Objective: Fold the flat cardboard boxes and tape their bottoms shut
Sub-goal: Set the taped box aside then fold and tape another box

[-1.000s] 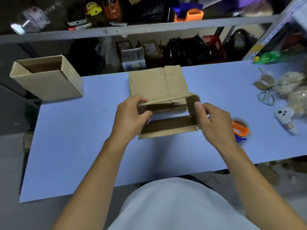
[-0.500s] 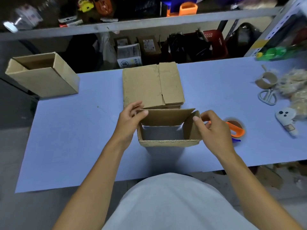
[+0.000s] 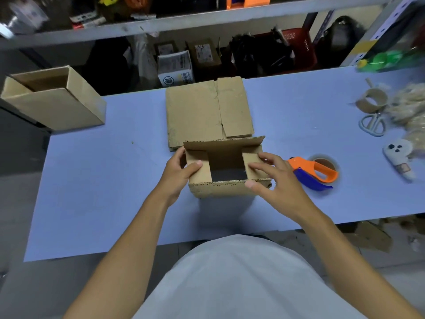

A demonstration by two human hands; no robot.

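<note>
A small cardboard box (image 3: 220,187) stands opened into a tube on the blue table (image 3: 96,180), its open end facing up. Its two short side flaps are folded inward. My left hand (image 3: 178,173) grips the left wall, thumb pressing the left flap down. My right hand (image 3: 273,180) presses the right flap down with its fingers, thumb on the near wall. The far long flap stands upright. A stack of flat cardboard boxes (image 3: 207,111) lies just behind. An orange and blue tape dispenser (image 3: 315,172) rests to the right of my right hand.
A folded open box (image 3: 55,100) stands at the table's far left corner. At the right lie scissors (image 3: 372,124), an empty tape core (image 3: 371,100), a white object (image 3: 400,155) and pale stuffing. Cluttered shelves run behind the table.
The flat box was squared up into a tube and set on the table. Both side flaps have been pushed inward, and both hands have shifted onto them.
</note>
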